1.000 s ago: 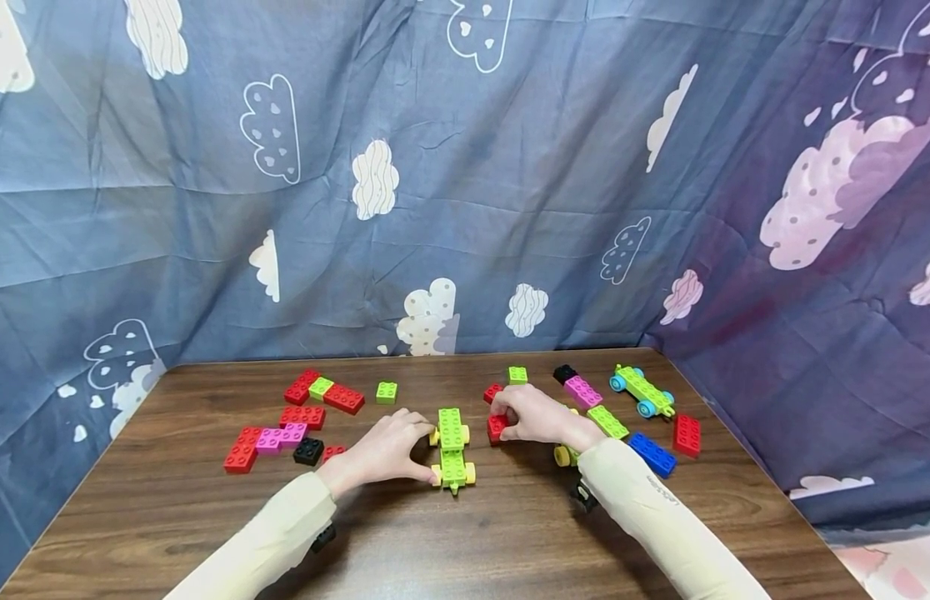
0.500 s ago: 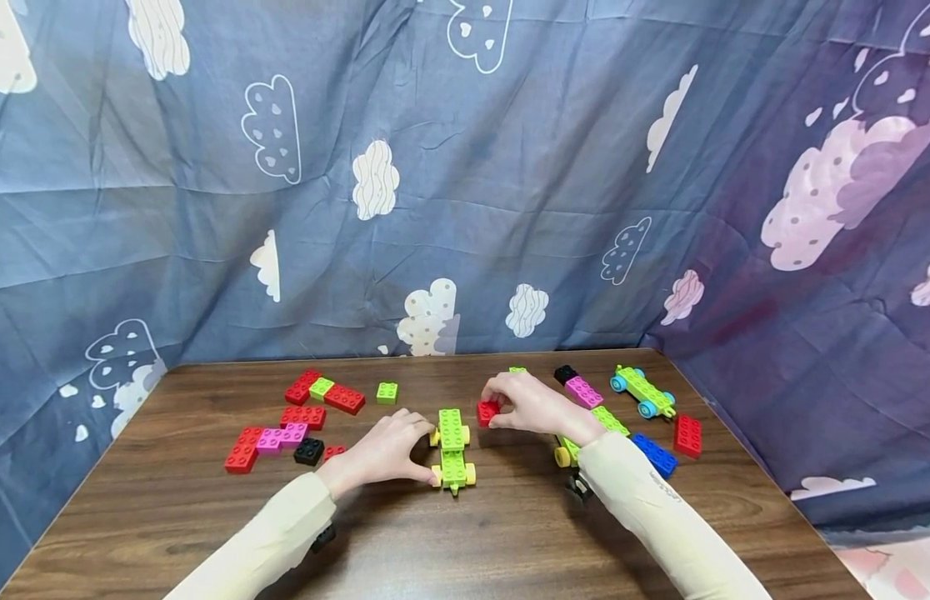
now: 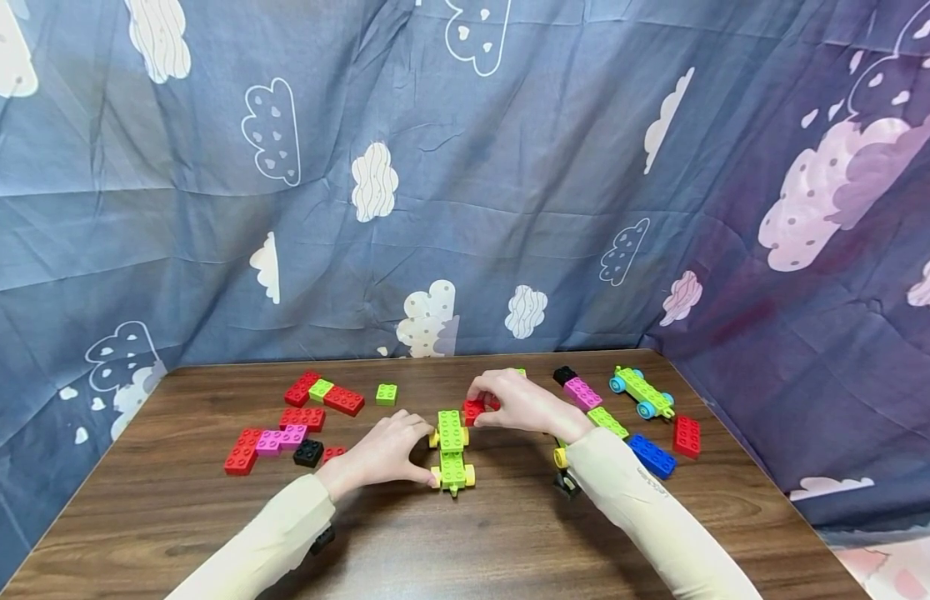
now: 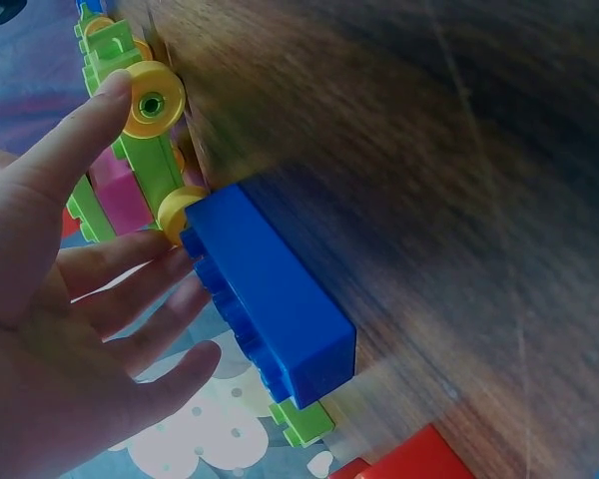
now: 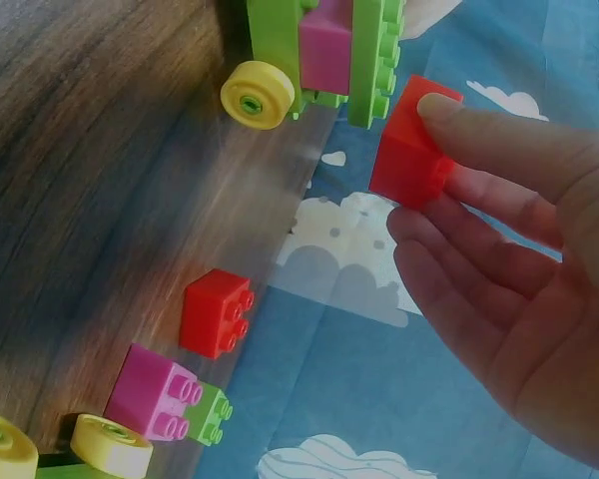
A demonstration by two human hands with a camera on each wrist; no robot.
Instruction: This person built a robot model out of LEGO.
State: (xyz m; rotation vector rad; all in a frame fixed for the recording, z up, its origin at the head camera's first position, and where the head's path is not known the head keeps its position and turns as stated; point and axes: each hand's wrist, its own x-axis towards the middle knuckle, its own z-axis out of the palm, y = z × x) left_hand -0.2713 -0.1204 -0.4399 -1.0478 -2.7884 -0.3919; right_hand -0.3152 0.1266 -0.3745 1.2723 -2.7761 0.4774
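Observation:
My left hand (image 3: 382, 450) rests beside a lime-green toy car (image 3: 452, 432) with yellow wheels. In the left wrist view the thumb lies on one yellow wheel (image 4: 153, 103) and a fingertip is at another wheel (image 4: 178, 212). A pink brick (image 5: 326, 48) sits between the car's lower green base and an upper green brick (image 5: 373, 60). My right hand (image 3: 521, 404) pinches a red brick (image 5: 407, 150) between thumb and fingers, just right of the car's far end. A blue brick (image 4: 275, 294) lies close by the left fingers, hidden in the head view.
Red, pink, black and green bricks lie at the left, including a black brick (image 3: 308, 452). On the right are a blue brick (image 3: 652, 455), a red brick (image 3: 687, 436) and a green car with blue wheels (image 3: 642, 392). Another yellow-wheeled car (image 3: 561, 457) is partly behind the right forearm.
The right hand has moved left and slightly away from the body with the red brick, up close to the green car. The left hand and the car have stayed in place.

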